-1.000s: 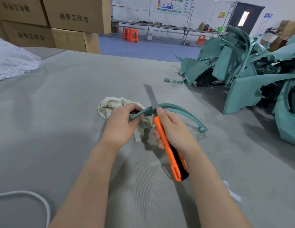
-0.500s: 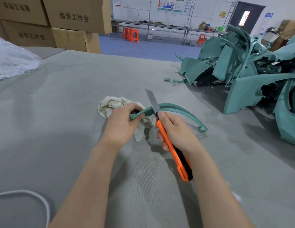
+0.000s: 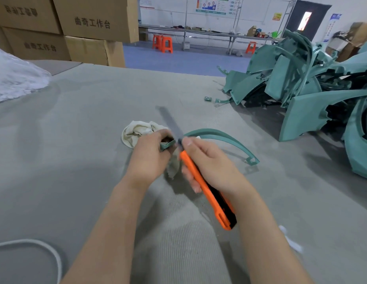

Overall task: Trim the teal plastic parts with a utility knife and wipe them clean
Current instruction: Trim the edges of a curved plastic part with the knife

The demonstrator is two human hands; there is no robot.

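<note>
Right, thin curved teal plastic strip (image 3: 215,133) is low over the grey felt table (image 3: 76,140). Its near end is pinched in the left hand (image 3: 150,158), with a crumpled cream rag (image 3: 137,132) bunched under and behind that hand. Right hand (image 3: 209,167) fingers wrap the orange-and-black utility knife (image 3: 211,199), thumb up by the blade base. Blade is blurred, contact point unclear. Strip looks light and springy and will likely flex under the cut. Best held close to the blade, fingers behind the edge.
</note>
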